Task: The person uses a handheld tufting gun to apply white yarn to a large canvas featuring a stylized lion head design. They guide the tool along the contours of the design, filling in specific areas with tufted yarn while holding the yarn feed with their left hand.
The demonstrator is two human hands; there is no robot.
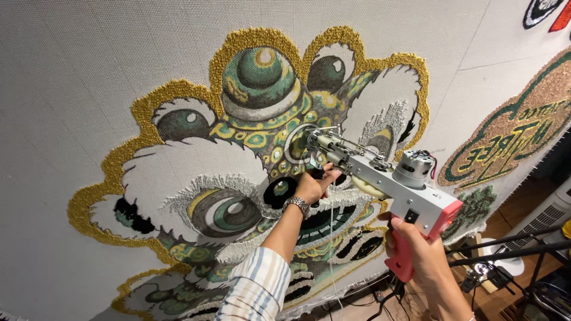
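Right hand [419, 252] grips the heavy-looking tufting gun [380, 172] by its pink handle, left hand [312, 185] steadying the front grip against soft cloth [71, 77].

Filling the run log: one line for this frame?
left hand: front handle | right hand: pink grip | tufting gun: tip on cloth | design: lion face
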